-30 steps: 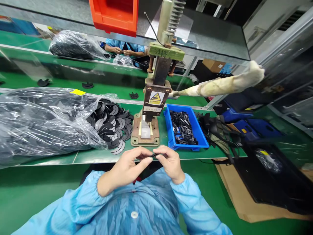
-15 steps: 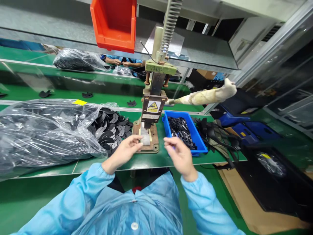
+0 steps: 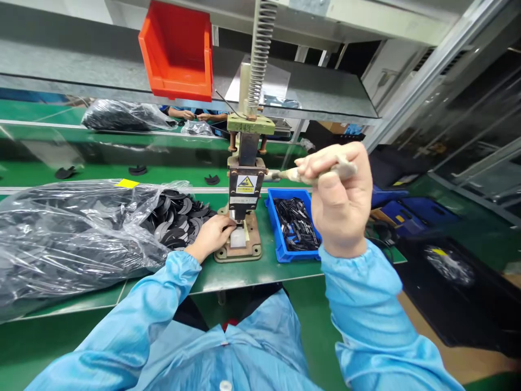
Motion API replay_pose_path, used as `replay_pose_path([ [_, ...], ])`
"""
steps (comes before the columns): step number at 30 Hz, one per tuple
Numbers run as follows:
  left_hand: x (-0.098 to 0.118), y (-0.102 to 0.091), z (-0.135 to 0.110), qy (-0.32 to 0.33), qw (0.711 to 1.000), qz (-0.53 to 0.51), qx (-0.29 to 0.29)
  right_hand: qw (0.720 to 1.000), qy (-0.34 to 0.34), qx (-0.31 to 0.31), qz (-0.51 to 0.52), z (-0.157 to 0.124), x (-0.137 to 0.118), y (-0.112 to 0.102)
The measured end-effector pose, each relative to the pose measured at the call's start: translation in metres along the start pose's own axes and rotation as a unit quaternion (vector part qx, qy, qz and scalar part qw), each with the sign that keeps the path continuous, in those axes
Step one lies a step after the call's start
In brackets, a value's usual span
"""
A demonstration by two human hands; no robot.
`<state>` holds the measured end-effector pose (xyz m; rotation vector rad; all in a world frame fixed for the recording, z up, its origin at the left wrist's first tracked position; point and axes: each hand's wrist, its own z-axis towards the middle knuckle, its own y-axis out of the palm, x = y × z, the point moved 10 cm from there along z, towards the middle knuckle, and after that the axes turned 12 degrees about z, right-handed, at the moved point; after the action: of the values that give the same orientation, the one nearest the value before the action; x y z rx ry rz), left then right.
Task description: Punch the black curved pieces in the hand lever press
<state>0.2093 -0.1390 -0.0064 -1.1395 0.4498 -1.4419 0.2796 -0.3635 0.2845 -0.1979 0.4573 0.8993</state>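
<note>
My right hand (image 3: 344, 201) is wrapped round the cloth-wrapped lever (image 3: 291, 174) of a hand press (image 3: 245, 187). At the press base (image 3: 254, 239), my left hand (image 3: 214, 234) has its fingertips pinched together just under the ram. Something small and dark shows at those fingertips, but its shape is mostly hidden. A whitish block (image 3: 237, 238) lies on the base beside them. Left of the press, curved black pieces (image 3: 177, 220) spill from a clear plastic bag (image 3: 81, 233). On the right, a blue tray (image 3: 280, 233) holds many thin black parts.
An orange bin (image 3: 179, 81) sits on the shelf (image 3: 325, 81) above. Behind the bench runs a green belt (image 3: 171, 169) with a few curved black pieces. Another person's hands (image 3: 195, 115) work at the far side. Blue containers (image 3: 419, 212) stand to the right.
My right hand has risen from near the blue tray and closed round the press lever. My left hand has come in at the press base, fingertips under the ram. The camera view has shifted slightly.
</note>
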Motion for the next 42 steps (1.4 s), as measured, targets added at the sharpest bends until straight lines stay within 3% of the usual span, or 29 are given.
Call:
replay_pose_path([
  [4, 0.000, 0.000, 0.002, 0.016, 0.999, -0.024, -0.016, 1.000, 0.019, -0.014, -0.020, -0.027, 0.002, 0.004],
  [10, 0.004, 0.001, -0.003, -0.008, 0.999, -0.048, -0.021, 0.992, -0.020, -0.065, -0.102, -0.107, 0.007, 0.003],
  [14, 0.001, -0.011, 0.003, 0.002, 0.997, -0.032, -0.064, 0.989, -0.046, -0.041, -0.131, -0.146, 0.022, -0.003],
  [17, -0.043, -0.039, 0.018, -0.069, 0.988, 0.108, -0.089, 0.989, -0.058, -0.014, -0.134, -0.152, 0.028, -0.006],
  [21, -0.114, -0.079, 0.036, -0.190, 0.921, 0.318, -0.123, 0.990, -0.073, 0.004, -0.122, -0.151, 0.028, -0.006],
  [24, -0.134, -0.076, 0.043, -0.189, 0.887, 0.388, -0.166, 0.990, -0.078, 0.012, -0.117, -0.153, 0.029, -0.007],
  [27, -0.137, -0.062, 0.042, -0.175, 0.877, 0.400, -0.199, 0.989, -0.079, 0.007, -0.122, -0.155, 0.031, -0.007],
  [30, -0.134, -0.060, 0.039, -0.162, 0.882, 0.386, -0.217, 0.989, -0.077, 0.001, -0.124, -0.155, 0.031, -0.007],
  [32, -0.129, -0.069, 0.039, -0.152, 0.892, 0.375, -0.203, 0.990, -0.074, 0.001, -0.120, -0.155, 0.031, -0.007],
  [34, -0.118, -0.084, 0.038, -0.150, 0.923, 0.324, -0.147, 0.990, -0.072, 0.006, -0.118, -0.154, 0.031, -0.006],
  [37, -0.102, -0.096, 0.024, -0.202, 0.968, 0.140, -0.051, 0.990, -0.072, 0.022, -0.120, -0.154, 0.030, -0.006],
  [39, -0.091, -0.078, 0.008, -0.247, 0.968, -0.003, -0.049, 0.990, -0.073, 0.029, -0.119, -0.154, 0.030, -0.006],
  [42, -0.065, -0.034, -0.009, -0.271, 0.947, -0.150, -0.085, 0.990, -0.071, 0.029, -0.117, -0.154, 0.030, -0.005],
])
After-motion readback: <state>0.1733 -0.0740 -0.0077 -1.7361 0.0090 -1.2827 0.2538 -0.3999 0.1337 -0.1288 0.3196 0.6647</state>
